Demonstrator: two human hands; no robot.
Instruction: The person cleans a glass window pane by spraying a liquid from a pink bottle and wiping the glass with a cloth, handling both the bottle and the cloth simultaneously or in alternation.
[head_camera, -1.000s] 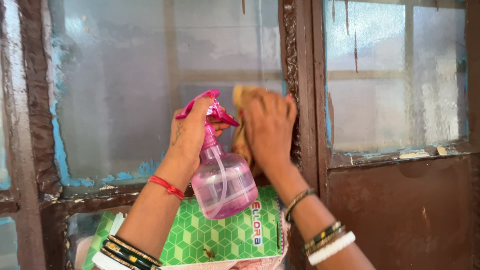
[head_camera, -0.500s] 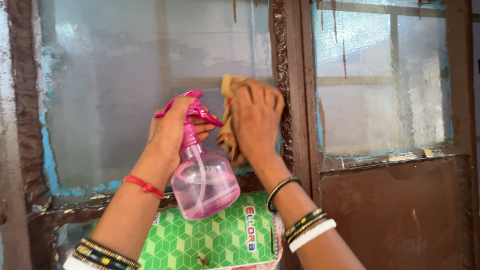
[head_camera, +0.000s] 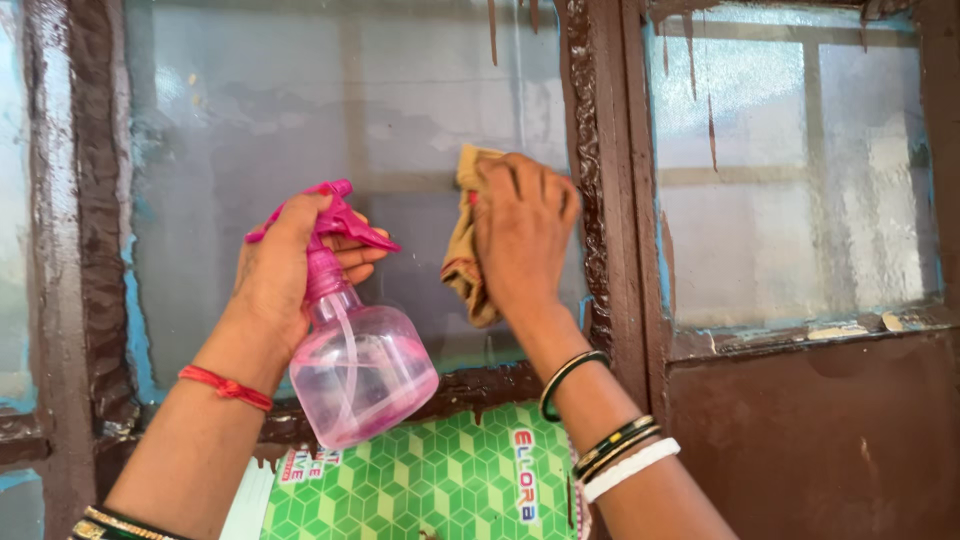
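Since 1 second ago, the pink spray bottle (head_camera: 362, 372) has been drawn left, away from the cloth (head_camera: 463, 255). It is clamped at the neck by the left hand (head_camera: 275, 275). The cloth is pressed flat against the window pane (head_camera: 250, 150) under the right hand (head_camera: 522, 230), beside the brown frame (head_camera: 600, 200).

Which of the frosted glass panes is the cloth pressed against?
The left pane: the right hand flattens the yellowish cloth on it. The right pane is untouched.
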